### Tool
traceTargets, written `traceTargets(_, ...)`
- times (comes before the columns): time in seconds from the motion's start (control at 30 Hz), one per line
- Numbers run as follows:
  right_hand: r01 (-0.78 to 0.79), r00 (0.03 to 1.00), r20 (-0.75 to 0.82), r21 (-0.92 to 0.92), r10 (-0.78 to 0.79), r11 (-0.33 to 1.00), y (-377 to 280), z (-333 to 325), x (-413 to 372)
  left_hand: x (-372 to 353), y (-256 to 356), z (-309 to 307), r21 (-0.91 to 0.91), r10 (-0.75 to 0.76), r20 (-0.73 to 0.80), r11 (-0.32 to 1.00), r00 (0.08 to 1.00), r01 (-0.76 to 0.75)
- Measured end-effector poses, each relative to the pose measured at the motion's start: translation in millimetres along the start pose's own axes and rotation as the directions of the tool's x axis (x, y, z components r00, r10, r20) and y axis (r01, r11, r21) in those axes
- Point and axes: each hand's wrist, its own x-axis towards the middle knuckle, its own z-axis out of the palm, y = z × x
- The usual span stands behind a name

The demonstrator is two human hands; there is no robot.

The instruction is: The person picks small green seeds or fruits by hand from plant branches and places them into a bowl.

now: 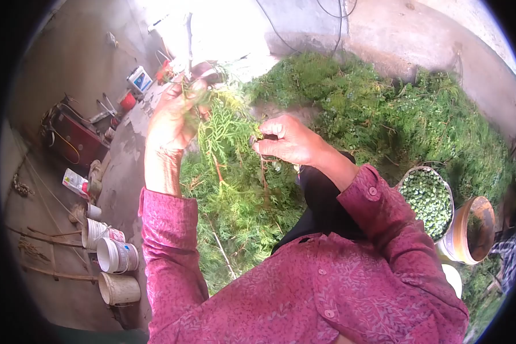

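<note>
My left hand (175,117) is raised at the upper middle, its fingers closed round the stem of a leafy evergreen branch (223,123). The branch has flat, feathery green sprays that hang between my two hands, and a bare grey stem stands up above the grip. At the right edge of the sprays is my right hand (292,140), thumb and forefinger pinched together. What lies between those fingertips is too small to make out. Below both hands a heap of cut evergreen branches (241,215) covers the floor.
A bucket of small green cones or berries (425,203) stands at my right, beside a tan bucket (480,229). More greenery (384,114) is piled against the wall. Several white buckets (117,255) line the left side, near a dark red box (77,137) and a ladder-like wooden frame (57,272).
</note>
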Motion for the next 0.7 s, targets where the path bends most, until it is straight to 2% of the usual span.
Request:
traceTargets(0.07,-0.072,0.997,0.046,0.254,0.062,0.965,11.7,0.1,3.5,-0.2,-21.1,-17.9,-0.046,0.019,-0.059,0.999,0.998,-0.022)
traceTargets(0.1,-0.079,0.996,0.048,0.258,0.069,0.963,17.1,1.2,3.9,-0.1,-37.8,-26.6,-0.079,0.044,-0.109,0.996,0.993,-0.052)
traceTargets(0.13,-0.141,0.990,0.060,0.312,0.129,0.940,25.2,2.0,4.9,-5.9,-66.7,-36.5,-0.152,-0.003,-0.249,0.988,0.968,-0.036)
traceTargets(0.2,-0.242,0.970,0.078,0.433,0.232,0.868,40.7,3.7,4.7,-35.5,-121.5,-67.7,-0.129,-0.207,-0.348,0.977,0.914,0.172)
traceTargets(0.23,-0.252,0.967,0.078,0.438,0.243,0.863,45.6,2.6,3.3,-52.8,-129.4,-49.6,-0.095,-0.215,-0.403,0.977,0.890,0.193)
traceTargets(0.27,-0.247,0.969,0.079,0.421,0.236,0.873,50.6,1.9,2.5,-73.7,-146.2,-47.6,-0.144,-0.326,-0.515,0.945,0.793,0.294)
traceTargets(0.3,-0.239,0.971,0.081,0.404,0.226,0.883,55.1,1.5,3.6,-92.1,-151.1,-38.2,-0.074,-0.392,-0.602,0.895,0.695,0.441)
traceTargets(0.37,-0.253,0.967,0.092,0.374,0.236,0.892,63.7,2.7,9.8,-113.9,-200.7,-60.4,0.022,-0.353,-0.455,0.913,0.818,0.407)
traceTargets(0.4,-0.261,0.965,0.105,0.339,0.240,0.904,68.0,5.7,12.2,-112.3,-192.7,-55.2,0.017,-0.363,-0.466,0.908,0.807,0.419)
traceTargets(0.43,-0.273,0.962,0.120,0.347,0.246,0.897,68.7,9.7,14.9,-103.2,-176.4,-43.0,0.164,-0.246,-0.378,0.931,0.893,0.326)
traceTargets(0.47,-0.266,0.961,0.145,0.269,0.234,0.925,66.3,13.5,19.3,-93.1,-169.6,-34.5,0.299,-0.132,-0.265,0.931,0.955,0.211)
traceTargets(0.5,-0.254,0.960,0.169,0.190,0.223,0.948,65.4,17.6,23.1,-83.8,-174.3,-29.6,0.300,-0.139,-0.276,0.928,0.951,0.223)
traceTargets(0.57,-0.242,0.961,0.185,0.200,0.206,0.949,62.3,22.2,28.7,-65.9,-184.3,-17.0,0.157,-0.216,-0.289,0.950,0.933,0.269)
traceTargets(0.6,-0.211,0.968,0.147,0.020,0.206,0.977,52.5,19.0,30.3,-61.2,-185.3,-9.3,0.162,-0.219,-0.286,0.949,0.933,0.272)
traceTargets(0.63,-0.181,0.975,0.103,-0.163,0.199,0.970,48.4,15.7,32.5,-54.8,-183.0,-0.5,-0.016,-0.253,-0.253,0.966,0.934,0.258)
traceTargets(0.67,-0.187,0.973,0.111,-0.153,0.205,0.970,55.1,15.5,34.3,-49.0,-180.6,6.7,-0.198,-0.286,-0.213,0.949,0.934,0.246)
traceTargets(0.7,-0.198,0.971,0.105,-0.148,0.215,0.969,59.4,16.2,33.5,-42.8,-179.0,13.2,-0.200,-0.297,-0.206,0.945,0.932,0.258)
